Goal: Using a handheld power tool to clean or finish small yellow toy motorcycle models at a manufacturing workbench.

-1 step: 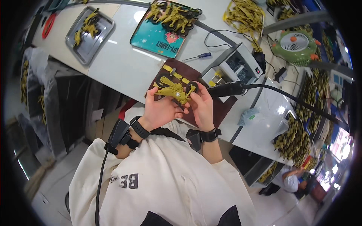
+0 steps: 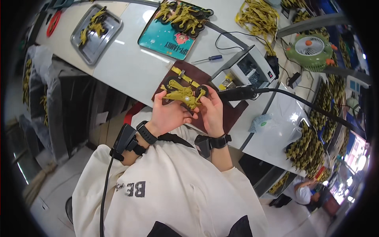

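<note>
Between my two hands is an olive-yellow toy motorcycle (image 2: 183,94) with black wheels and a white star on its side. My left hand (image 2: 167,114) grips the rear and underside, thumb up by the tail. At the front wheel and fork, the fingers of my right hand (image 2: 213,110) are closed on the toy. Beneath lies a dark red mat (image 2: 236,116), with a yellow strip-shaped part (image 2: 190,81) on it, just beyond the toy. A black-handled tool (image 2: 237,94) with a thick cable rests to the right of my right hand.
A grey box-like machine (image 2: 258,65) stands right of the mat, near a blue screwdriver (image 2: 215,57). Further back are a teal tray (image 2: 158,43) of toy motorcycles and a metal tray (image 2: 92,57). Yellow parts (image 2: 258,17), a green fan (image 2: 312,47) and another person (image 2: 304,193) are rightward.
The toy motorcycle has turned slightly between my fingers. Both hands keep their hold in nearly the same place, while the surroundings have shifted a little in view.
</note>
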Motion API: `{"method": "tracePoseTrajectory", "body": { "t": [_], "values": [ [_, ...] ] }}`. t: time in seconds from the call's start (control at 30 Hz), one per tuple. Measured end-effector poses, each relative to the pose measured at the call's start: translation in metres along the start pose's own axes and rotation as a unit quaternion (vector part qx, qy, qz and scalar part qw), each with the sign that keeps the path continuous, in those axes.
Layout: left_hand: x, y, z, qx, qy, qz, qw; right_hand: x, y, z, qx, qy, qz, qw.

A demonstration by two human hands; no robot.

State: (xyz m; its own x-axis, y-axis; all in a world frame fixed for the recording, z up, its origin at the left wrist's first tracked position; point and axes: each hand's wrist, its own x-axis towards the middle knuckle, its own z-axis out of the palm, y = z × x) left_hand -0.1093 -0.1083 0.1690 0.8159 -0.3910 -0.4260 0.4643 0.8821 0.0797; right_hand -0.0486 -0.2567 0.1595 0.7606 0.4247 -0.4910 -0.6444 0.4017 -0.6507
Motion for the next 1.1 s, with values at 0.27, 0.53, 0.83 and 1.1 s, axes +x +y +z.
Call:
{"method": "tracePoseTrajectory", "body": {
  "t": [0.27,0.53,0.83,1.1],
  "values": [
    [-0.005,-0.035,0.005,0.103,0.017,0.041,0.994,-0.017,-0.002,-0.019,0.015,-0.003,0.026,1.0],
    [-0.01,-0.034,0.012,0.072,0.009,0.064,0.995,-0.018,-0.017,-0.021,-0.106,-0.051,-0.008,0.993],
    [-0.025,-0.003,0.005,-0.004,-0.036,0.053,0.998,-0.012,-0.009,0.012,-0.122,-0.057,-0.013,0.991],
    [-0.049,0.034,-0.023,0.289,-0.011,0.129,0.949,-0.004,0.012,0.047,-0.008,-0.102,0.063,0.993]
  ]
}}
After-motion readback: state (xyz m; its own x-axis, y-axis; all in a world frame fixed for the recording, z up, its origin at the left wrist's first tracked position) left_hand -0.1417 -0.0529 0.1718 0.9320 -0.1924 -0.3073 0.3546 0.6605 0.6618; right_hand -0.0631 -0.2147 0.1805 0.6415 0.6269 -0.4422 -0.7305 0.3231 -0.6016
